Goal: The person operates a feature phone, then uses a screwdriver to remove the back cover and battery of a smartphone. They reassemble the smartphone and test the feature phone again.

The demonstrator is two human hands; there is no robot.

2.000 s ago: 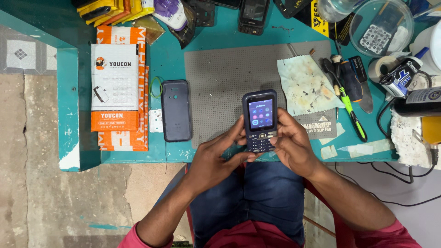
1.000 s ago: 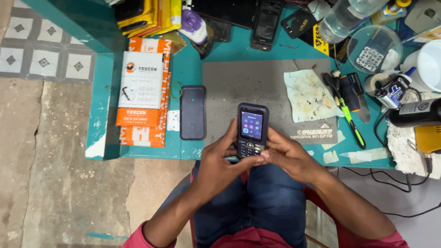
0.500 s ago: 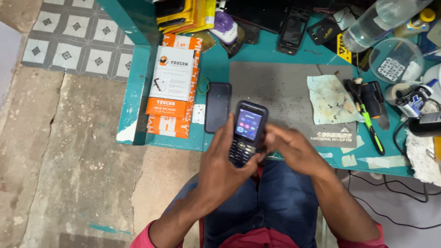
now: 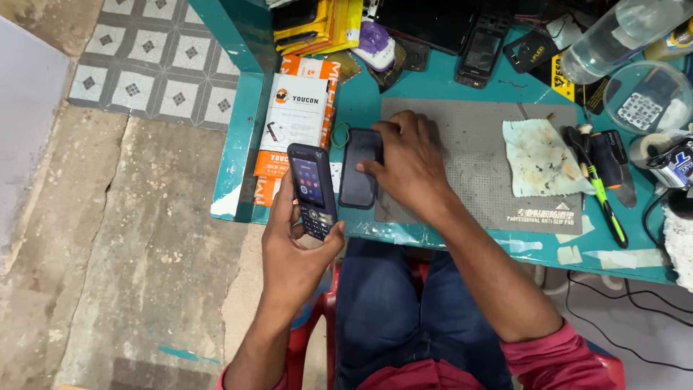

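Note:
My left hand holds a small dark keypad phone upright, its screen lit, just off the front edge of the teal workbench. My right hand reaches over the bench and its fingers rest on a dark flat phone back cover, which lies at the left edge of a grey anti-slip mat. Whether the fingers grip the cover or only touch it is unclear.
An orange and white box lies left of the cover. A stained cloth, a green screwdriver and other tools sit at the right. Phones, a plastic bottle and a clear bowl line the back. Cables hang at right.
My right hand has let go of the keypad phone and moved up to the dark back cover. My left hand alone now holds the phone, shifted left. The view has swung left.

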